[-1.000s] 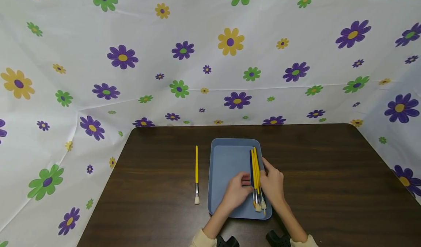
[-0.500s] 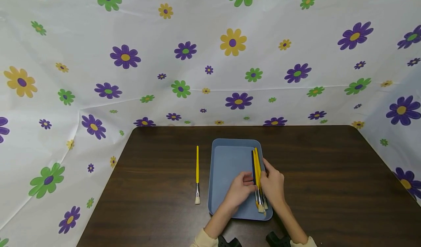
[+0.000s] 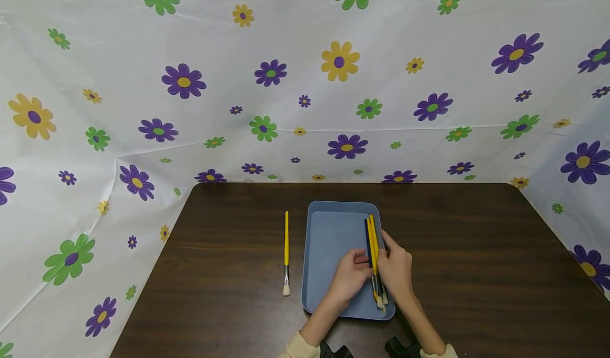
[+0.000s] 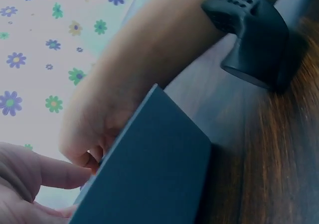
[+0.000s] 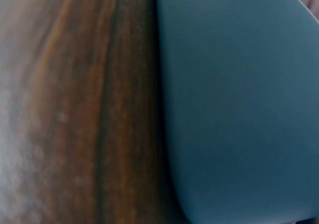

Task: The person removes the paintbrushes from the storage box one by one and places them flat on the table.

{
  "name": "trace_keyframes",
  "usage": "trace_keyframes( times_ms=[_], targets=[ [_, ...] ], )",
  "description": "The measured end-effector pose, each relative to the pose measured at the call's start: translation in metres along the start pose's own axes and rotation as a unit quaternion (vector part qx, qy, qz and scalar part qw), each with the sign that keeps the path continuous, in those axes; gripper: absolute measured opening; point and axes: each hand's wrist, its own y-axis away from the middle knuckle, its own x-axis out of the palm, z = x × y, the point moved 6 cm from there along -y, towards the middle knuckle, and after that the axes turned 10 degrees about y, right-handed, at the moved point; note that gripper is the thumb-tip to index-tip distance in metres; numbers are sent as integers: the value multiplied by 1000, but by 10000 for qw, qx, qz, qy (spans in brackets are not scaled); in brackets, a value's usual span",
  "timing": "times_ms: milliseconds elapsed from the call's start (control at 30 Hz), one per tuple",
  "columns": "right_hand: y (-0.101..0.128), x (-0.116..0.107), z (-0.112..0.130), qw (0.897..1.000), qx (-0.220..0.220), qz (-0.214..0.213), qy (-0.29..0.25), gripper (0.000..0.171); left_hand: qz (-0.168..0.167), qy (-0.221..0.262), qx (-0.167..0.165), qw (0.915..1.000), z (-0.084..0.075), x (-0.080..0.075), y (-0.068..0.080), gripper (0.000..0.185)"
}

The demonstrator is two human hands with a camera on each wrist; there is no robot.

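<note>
A bundle of paintbrushes (image 3: 374,236), with yellow and dark handles, lies bristles toward me along the right side of a blue-grey tray (image 3: 326,241). My left hand (image 3: 348,281) reaches over the tray, fingertips touching the bundle's left side near the metal ferrules. At the right rim is my right hand (image 3: 396,270), its thumb beside the yellow handles and a finger along the edge; I cannot tell what it grips. In the left wrist view the tray's outer wall (image 4: 149,169) hides most fingertips. Only that wall (image 5: 239,99) and wood dominate the right wrist view.
One more paintbrush (image 3: 286,241), yellow-handled with pale bristles, lies on the dark wood table (image 3: 214,273) left of the tray. A white cloth with flowers (image 3: 290,45) hangs behind. A black wrist device (image 4: 254,35) sits on the right wrist.
The brushes in the tray have shifted slightly right, drawing closer together against the right side, with my left hand following them. The right hand stays at the rim.
</note>
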Motion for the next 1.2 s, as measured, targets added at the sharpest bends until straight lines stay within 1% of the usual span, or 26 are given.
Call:
trace_keyframes(
  times_ms=[100, 133, 200, 300, 500, 667, 733, 833, 1067, 1200],
  targets=[
    [0, -1, 0, 10000, 5, 15, -3, 49, -22, -601, 298, 9977, -1, 4, 0, 50],
    [0, -1, 0, 10000, -1, 25, -11, 49, -54, -838, 397, 9957, -2, 6, 0, 50],
    [0, -1, 0, 10000, -3, 40, -25, 50, -83, -1154, 536, 9918, -3, 8, 0, 49],
    [0, 0, 0, 10000, -29, 47, -16, 50, -128, -1389, 639, 9882, -4, 8, 0, 47],
    [-1, -1, 1, 10000, -60, -23, -2, 50, -124, -1578, 764, 9844, -5, 9, 0, 45],
    [0, 0, 1, 10000, -83, -23, -46, 50, -114, -1851, 906, 9785, -7, 11, 2, 42],
    [1, 0, 1, 10000, -80, -29, -52, 50, -125, -1900, 964, 9770, -7, 11, 2, 40],
    [1, 0, 1, 10000, -78, -41, -37, 50, -144, -1860, 1020, 9771, -7, 10, 2, 39],
    [0, 1, -1, 10000, -22, 11, -46, 51, -266, -1428, 775, 9864, -5, 6, 2, 38],
    [0, 1, -2, 9999, 26, 39, -89, 52, -338, -1201, 805, 9889, -6, 2, 1, 36]
  ],
)
